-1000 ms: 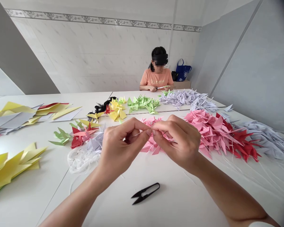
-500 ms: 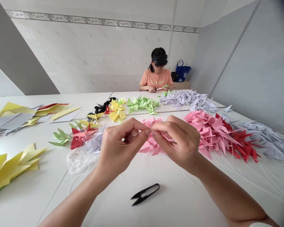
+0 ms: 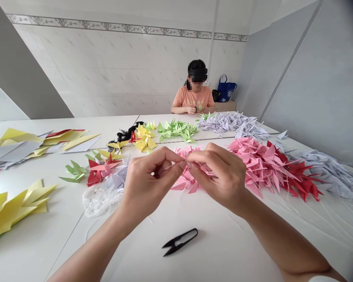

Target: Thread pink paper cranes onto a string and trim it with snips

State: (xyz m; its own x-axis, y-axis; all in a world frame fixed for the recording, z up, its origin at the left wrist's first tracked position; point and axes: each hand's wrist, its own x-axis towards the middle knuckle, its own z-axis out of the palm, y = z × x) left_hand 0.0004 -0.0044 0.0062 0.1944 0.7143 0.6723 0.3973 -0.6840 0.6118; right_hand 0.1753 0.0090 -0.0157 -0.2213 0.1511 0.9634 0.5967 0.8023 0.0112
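White table tops (image 3: 61, 125) stretch toward a tiled wall (image 3: 106, 70), where a co-worker (image 3: 194, 98) in an orange T-shirt sits across from the hands, a blue tote bag (image 3: 226, 89) just beyond. Folded paper cranes lie heaped by colour: pink and red cranes (image 3: 270, 168) on the right, lavender cranes (image 3: 326, 174) beyond them, green cranes (image 3: 176, 131) and yellow cranes (image 3: 144, 139) farther off. Black thread snips (image 3: 179, 242) lie below the hands, well apart from a white string tangle (image 3: 101, 199). Raised above the table, the left hand (image 3: 150, 180) and right hand (image 3: 220, 176) nearly meet, fingers curled, each thumb and forefinger pinched closed on a thin pale strand (image 3: 172, 167), too fine to identify further, directly over a small bunch of pink cranes (image 3: 188, 182).
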